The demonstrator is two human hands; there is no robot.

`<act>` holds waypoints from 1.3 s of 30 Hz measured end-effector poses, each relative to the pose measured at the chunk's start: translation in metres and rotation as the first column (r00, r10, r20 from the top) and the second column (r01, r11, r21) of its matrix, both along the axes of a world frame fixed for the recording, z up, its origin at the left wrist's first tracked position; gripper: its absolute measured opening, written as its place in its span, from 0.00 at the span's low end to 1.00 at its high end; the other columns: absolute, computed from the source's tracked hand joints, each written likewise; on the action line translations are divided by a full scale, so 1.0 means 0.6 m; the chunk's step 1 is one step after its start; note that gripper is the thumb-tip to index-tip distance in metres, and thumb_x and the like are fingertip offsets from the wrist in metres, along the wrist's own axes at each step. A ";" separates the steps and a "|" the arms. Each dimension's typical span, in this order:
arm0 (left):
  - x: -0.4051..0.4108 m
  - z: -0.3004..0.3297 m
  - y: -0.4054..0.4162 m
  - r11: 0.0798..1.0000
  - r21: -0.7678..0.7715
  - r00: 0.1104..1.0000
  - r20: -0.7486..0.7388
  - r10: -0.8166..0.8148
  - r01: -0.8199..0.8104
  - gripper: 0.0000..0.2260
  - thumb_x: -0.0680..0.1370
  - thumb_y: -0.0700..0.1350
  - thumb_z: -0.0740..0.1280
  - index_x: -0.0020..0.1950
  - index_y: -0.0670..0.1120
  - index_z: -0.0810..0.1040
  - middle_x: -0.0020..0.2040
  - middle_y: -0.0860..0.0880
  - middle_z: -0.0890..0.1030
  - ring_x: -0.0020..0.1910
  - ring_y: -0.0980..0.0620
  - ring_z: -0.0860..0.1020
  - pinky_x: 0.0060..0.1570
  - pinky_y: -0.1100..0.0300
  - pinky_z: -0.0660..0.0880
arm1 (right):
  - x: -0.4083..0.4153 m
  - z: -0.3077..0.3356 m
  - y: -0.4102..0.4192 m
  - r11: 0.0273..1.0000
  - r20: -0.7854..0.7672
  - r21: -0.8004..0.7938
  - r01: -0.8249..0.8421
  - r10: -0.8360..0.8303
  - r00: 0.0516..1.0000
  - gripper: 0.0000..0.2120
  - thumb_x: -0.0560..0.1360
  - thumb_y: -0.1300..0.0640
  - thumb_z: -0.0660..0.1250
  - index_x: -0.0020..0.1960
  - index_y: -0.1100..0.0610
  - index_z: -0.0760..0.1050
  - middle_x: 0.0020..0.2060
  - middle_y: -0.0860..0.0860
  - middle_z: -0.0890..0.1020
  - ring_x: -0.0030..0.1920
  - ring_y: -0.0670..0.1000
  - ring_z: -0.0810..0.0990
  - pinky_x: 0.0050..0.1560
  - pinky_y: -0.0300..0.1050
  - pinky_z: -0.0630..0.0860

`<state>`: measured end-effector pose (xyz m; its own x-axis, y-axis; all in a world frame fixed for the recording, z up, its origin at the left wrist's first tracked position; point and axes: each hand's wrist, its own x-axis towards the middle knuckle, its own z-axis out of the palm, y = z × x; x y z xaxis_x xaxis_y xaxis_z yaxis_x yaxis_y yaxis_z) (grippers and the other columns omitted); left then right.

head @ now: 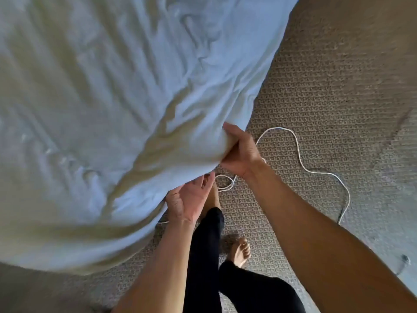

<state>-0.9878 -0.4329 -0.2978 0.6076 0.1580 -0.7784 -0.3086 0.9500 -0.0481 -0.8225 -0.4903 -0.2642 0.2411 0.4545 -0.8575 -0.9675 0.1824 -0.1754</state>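
Observation:
A large white sheet [108, 105], wrinkled and loose, covers the bed across the left and top of the head view. My right hand [240, 152] grips a bunched corner of the sheet at the bed's corner, thumb on top and fingers curled under the fold. Just below it, my left hand [190, 199] is palm up with fingers fairly straight, its fingertips reaching under the sheet's hanging edge. Part of those fingers is hidden by the cloth.
Beige patterned carpet [327, 98] fills the right side. A white cable [300, 159] loops over it from near the bed corner to the right. My legs in black trousers [207, 256] and a bare foot [240, 251] stand beside the bed.

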 end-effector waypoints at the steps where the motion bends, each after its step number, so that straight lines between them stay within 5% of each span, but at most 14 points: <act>1: 0.002 0.018 -0.011 1.000 0.012 0.996 0.089 0.022 -0.023 0.24 0.66 0.36 0.74 0.61 0.46 0.77 0.61 0.46 0.80 0.67 0.44 0.73 0.68 0.37 0.66 | 0.002 0.016 -0.013 1.000 -0.002 -0.012 -0.015 0.015 1.000 0.18 0.73 0.59 0.68 0.63 0.58 0.77 0.59 0.58 0.81 0.60 0.60 0.79 0.66 0.61 0.72; 5: 0.023 0.075 -0.072 0.985 0.127 0.975 0.202 0.090 -0.117 0.31 0.63 0.38 0.79 0.65 0.48 0.75 0.63 0.48 0.78 0.67 0.47 0.72 0.69 0.44 0.68 | 0.019 0.077 -0.058 0.993 0.013 0.086 -0.084 0.083 0.996 0.11 0.77 0.60 0.65 0.55 0.58 0.83 0.55 0.58 0.83 0.55 0.58 0.83 0.54 0.58 0.80; 8: 0.007 0.073 -0.135 0.971 0.226 0.996 -0.023 0.088 -0.081 0.37 0.63 0.41 0.81 0.69 0.43 0.71 0.64 0.44 0.77 0.60 0.48 0.78 0.55 0.53 0.79 | -0.008 0.067 -0.102 0.991 0.041 0.038 -0.129 0.128 0.991 0.19 0.74 0.57 0.70 0.64 0.61 0.76 0.58 0.60 0.82 0.57 0.58 0.82 0.53 0.57 0.80; 11: -0.015 0.046 -0.164 0.967 0.249 0.953 -0.275 0.128 -0.058 0.39 0.54 0.44 0.85 0.61 0.44 0.73 0.59 0.45 0.79 0.53 0.50 0.82 0.46 0.56 0.81 | -0.029 0.042 -0.130 0.964 0.040 -0.094 -0.248 0.252 0.967 0.28 0.66 0.55 0.77 0.63 0.63 0.76 0.60 0.61 0.80 0.60 0.61 0.79 0.63 0.66 0.73; 13: -0.010 0.041 -0.167 0.961 0.247 0.940 -0.279 0.194 -0.126 0.37 0.60 0.44 0.83 0.65 0.44 0.73 0.58 0.47 0.82 0.58 0.49 0.81 0.52 0.51 0.81 | 0.002 0.035 -0.125 0.951 0.056 -0.046 -0.306 0.308 0.950 0.15 0.73 0.61 0.69 0.59 0.62 0.78 0.59 0.61 0.80 0.61 0.62 0.77 0.69 0.66 0.67; 16: 0.005 0.058 -0.198 0.932 0.265 0.864 -0.375 0.336 -0.248 0.20 0.79 0.41 0.67 0.71 0.45 0.70 0.57 0.49 0.83 0.64 0.49 0.76 0.61 0.49 0.76 | 0.105 0.058 -0.123 0.981 0.087 0.020 -0.192 0.189 0.978 0.15 0.75 0.58 0.65 0.60 0.61 0.77 0.56 0.60 0.82 0.58 0.61 0.79 0.68 0.63 0.68; 20: 0.062 0.088 -0.231 0.810 0.242 0.792 -0.193 0.580 -0.534 0.42 0.60 0.45 0.84 0.72 0.47 0.72 0.64 0.46 0.79 0.65 0.43 0.76 0.68 0.43 0.68 | 0.259 0.096 -0.117 0.974 0.249 0.146 -0.174 0.134 0.959 0.18 0.73 0.50 0.66 0.57 0.60 0.81 0.56 0.58 0.83 0.57 0.59 0.81 0.63 0.62 0.74; 23: 0.179 0.127 -0.247 0.821 0.205 0.836 -0.017 0.548 -0.534 0.27 0.65 0.52 0.79 0.62 0.50 0.77 0.58 0.48 0.81 0.55 0.44 0.80 0.58 0.49 0.70 | 0.267 0.088 -0.172 0.973 0.243 0.166 -0.158 0.115 0.963 0.17 0.72 0.55 0.67 0.58 0.61 0.81 0.57 0.59 0.82 0.58 0.58 0.81 0.63 0.60 0.75; 25: 0.248 0.139 -0.267 0.810 0.244 0.832 -0.021 0.554 -0.533 0.11 0.70 0.49 0.74 0.51 0.50 0.83 0.56 0.48 0.83 0.57 0.45 0.80 0.58 0.48 0.75 | 0.249 0.055 -0.237 0.983 0.203 0.046 -0.177 0.164 0.965 0.16 0.75 0.62 0.66 0.62 0.62 0.76 0.55 0.58 0.83 0.54 0.54 0.83 0.56 0.53 0.80; 28: 0.262 0.140 -0.295 0.798 0.282 0.793 -0.165 0.587 -0.532 0.19 0.48 0.38 0.85 0.35 0.50 0.85 0.47 0.47 0.86 0.52 0.47 0.83 0.52 0.49 0.79 | 0.256 0.052 -0.281 0.949 0.169 -0.032 -0.315 0.316 0.934 0.12 0.77 0.69 0.61 0.50 0.58 0.81 0.42 0.53 0.86 0.42 0.50 0.84 0.44 0.46 0.83; 32: 0.233 0.159 -0.302 0.713 0.303 0.691 -0.194 0.696 -0.632 0.05 0.76 0.37 0.69 0.46 0.46 0.82 0.51 0.46 0.85 0.66 0.46 0.76 0.52 0.54 0.80 | 0.349 0.132 -0.222 0.967 0.206 0.134 -0.218 0.188 0.960 0.08 0.80 0.58 0.63 0.54 0.59 0.79 0.47 0.57 0.85 0.47 0.57 0.85 0.45 0.56 0.83; 34: 0.259 0.176 -0.303 0.685 0.305 0.687 -0.120 0.717 -0.661 0.14 0.68 0.42 0.78 0.52 0.44 0.83 0.56 0.45 0.83 0.64 0.45 0.78 0.65 0.56 0.73 | 0.409 0.156 -0.193 0.971 0.243 0.181 -0.159 0.112 0.963 0.12 0.81 0.53 0.63 0.60 0.58 0.77 0.54 0.58 0.84 0.56 0.60 0.82 0.56 0.62 0.79; 36: 0.317 0.185 -0.297 0.688 0.296 0.707 -0.055 0.705 -0.663 0.18 0.69 0.49 0.76 0.56 0.45 0.82 0.62 0.44 0.81 0.64 0.42 0.77 0.67 0.49 0.70 | 0.429 0.155 -0.204 0.978 0.274 0.149 -0.149 0.104 0.956 0.09 0.81 0.56 0.63 0.60 0.56 0.76 0.55 0.57 0.84 0.62 0.61 0.79 0.63 0.64 0.74; 39: 0.429 0.200 -0.264 0.746 0.311 0.773 -0.049 0.632 -0.590 0.17 0.73 0.53 0.70 0.58 0.46 0.80 0.55 0.43 0.83 0.61 0.43 0.78 0.65 0.45 0.71 | 0.413 0.120 -0.280 0.985 0.232 0.060 -0.164 0.146 0.962 0.08 0.78 0.65 0.62 0.56 0.58 0.75 0.48 0.55 0.86 0.51 0.54 0.84 0.54 0.54 0.81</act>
<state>-0.7302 -0.5913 -0.1779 0.1953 0.6664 -0.7196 -0.8099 0.5233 0.2648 -0.5749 -0.6582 -0.1920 0.3460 0.5650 -0.7490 -0.9216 0.0551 -0.3842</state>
